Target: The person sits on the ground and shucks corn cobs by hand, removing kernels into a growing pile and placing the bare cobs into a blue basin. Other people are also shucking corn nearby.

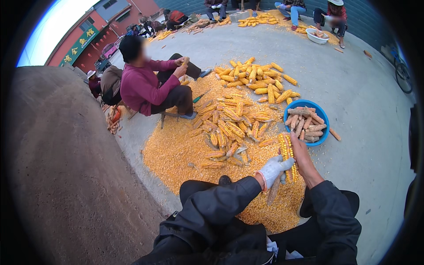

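My left hand (274, 168), in a pale knitted work glove, grips a bare corn cob (274, 190) that points down below the palm. Its thumb presses on a partly shelled ear of corn (287, 155), where rows of yellow kernels alternate with stripped rows. Bare and ungloved, my right hand (303, 158) holds that same ear from the right side, with most of its fingers hidden behind it. Beneath both hands spreads a pile of loose corn kernels (169, 154). Partly stripped ears (228, 122) lie heaped on the kernels in front of me.
Beyond my right hand stands a blue basin (326, 134) full of bare cobs. Whole yellow ears (251, 76) lie heaped farther off. At left a co-worker (145, 82) sits holding a cob, with a green-handled tool (198, 97) nearby. More people sit along the far wall by a white basin (316, 39).
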`<state>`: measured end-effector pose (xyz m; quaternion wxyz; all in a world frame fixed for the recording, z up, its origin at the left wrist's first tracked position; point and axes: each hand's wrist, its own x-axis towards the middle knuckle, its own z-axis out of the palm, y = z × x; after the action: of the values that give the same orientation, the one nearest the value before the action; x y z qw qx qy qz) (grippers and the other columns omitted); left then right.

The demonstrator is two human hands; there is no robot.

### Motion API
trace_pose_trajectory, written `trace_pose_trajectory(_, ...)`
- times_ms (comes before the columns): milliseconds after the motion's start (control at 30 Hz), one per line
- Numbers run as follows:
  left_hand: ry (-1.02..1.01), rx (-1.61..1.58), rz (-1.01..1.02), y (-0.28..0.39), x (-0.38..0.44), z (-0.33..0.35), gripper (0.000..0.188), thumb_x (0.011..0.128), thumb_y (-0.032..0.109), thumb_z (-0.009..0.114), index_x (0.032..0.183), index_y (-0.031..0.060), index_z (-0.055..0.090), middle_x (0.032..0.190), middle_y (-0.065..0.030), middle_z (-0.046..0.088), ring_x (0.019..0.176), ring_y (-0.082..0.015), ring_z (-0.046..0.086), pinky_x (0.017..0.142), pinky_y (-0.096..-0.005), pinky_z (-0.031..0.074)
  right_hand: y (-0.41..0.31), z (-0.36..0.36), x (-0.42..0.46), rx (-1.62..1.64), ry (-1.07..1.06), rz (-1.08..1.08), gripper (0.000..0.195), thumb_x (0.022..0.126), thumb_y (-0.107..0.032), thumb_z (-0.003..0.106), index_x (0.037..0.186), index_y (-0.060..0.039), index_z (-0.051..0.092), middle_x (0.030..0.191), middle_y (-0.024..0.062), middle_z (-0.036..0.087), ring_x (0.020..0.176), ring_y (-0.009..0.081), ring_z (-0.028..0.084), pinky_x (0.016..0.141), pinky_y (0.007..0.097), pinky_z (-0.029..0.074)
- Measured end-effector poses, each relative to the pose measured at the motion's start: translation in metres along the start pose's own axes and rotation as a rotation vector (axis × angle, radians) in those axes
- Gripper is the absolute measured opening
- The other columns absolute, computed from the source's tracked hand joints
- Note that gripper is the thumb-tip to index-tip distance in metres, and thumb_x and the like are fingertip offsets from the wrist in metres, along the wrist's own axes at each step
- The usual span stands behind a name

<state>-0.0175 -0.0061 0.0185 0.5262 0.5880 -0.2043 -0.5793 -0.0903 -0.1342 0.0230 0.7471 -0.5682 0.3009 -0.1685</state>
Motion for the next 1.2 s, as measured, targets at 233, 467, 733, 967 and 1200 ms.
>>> trace_pose_trajectory(233, 0.003, -0.030, 0.006, 0.003, -0.004, 0.005, 0.040, 0.092, 0.043, 0.065, 0.093, 0.0047, 0.056, 0.067, -0.0035, 0.055, 0.050, -0.0135, 0.053, 0.048, -0.0294, 0.047, -0.002, 0.004, -0.001, -0.066, 0.031, -0.006, 0.054, 0.103, -0.044, 0.044, 0.092, 0.0046, 0.064, 0.083, 0.0104, 0.065, 0.076, 0.0130, 0.058, 0.071, 0.0312, 0.047)
trace_pose_trajectory(467, -0.002, 0.026, -0.001, 0.001, -0.004, 0.005, 0.038, 0.092, 0.043, 0.065, 0.095, 0.0061, 0.056, 0.068, -0.0027, 0.055, 0.048, -0.0131, 0.052, 0.047, -0.0285, 0.048, 0.029, -0.010, 0.013, -0.167, 0.112, -0.076, 0.055, 0.104, -0.042, 0.039, 0.093, 0.0060, 0.064, 0.087, 0.0125, 0.065, 0.076, 0.0169, 0.059, 0.074, 0.0343, 0.048)
trace_pose_trajectory(733, -0.011, 0.009, 0.033, 0.006, -0.006, 0.005, 0.036, 0.092, 0.042, 0.065, 0.096, 0.0073, 0.056, 0.070, -0.0031, 0.057, 0.049, -0.0121, 0.052, 0.047, -0.0283, 0.047, -0.008, 0.008, -0.007, 0.200, -0.008, 0.014, 0.051, 0.103, -0.046, 0.043, 0.108, 0.0020, 0.060, 0.090, 0.0108, 0.066, 0.076, 0.0193, 0.069, 0.066, 0.0324, 0.058)
trace_pose_trajectory(967, -0.014, 0.044, 0.038, 0.002, -0.005, 0.005, 0.037, 0.092, 0.039, 0.066, 0.096, 0.0039, 0.055, 0.070, -0.0047, 0.057, 0.049, -0.0128, 0.053, 0.047, -0.0287, 0.047, 0.005, -0.004, 0.006, 0.013, 0.027, -0.049, 0.043, 0.101, -0.037, 0.051, 0.085, 0.0012, 0.063, 0.078, 0.0019, 0.060, 0.067, 0.0080, 0.050, 0.064, 0.0292, 0.042)
trace_pose_trajectory(1200, -0.028, 0.019, 0.056, 0.000, -0.006, 0.003, 0.034, 0.092, 0.036, 0.066, 0.097, 0.0040, 0.054, 0.071, -0.0047, 0.058, 0.049, -0.0127, 0.054, 0.047, -0.0287, 0.048, 0.013, -0.013, 0.015, -0.215, 0.012, -0.115, 0.043, 0.101, -0.031, 0.047, 0.069, -0.0024, 0.051, 0.069, -0.0011, 0.050, 0.064, 0.0093, 0.039, 0.058, 0.0329, 0.033)
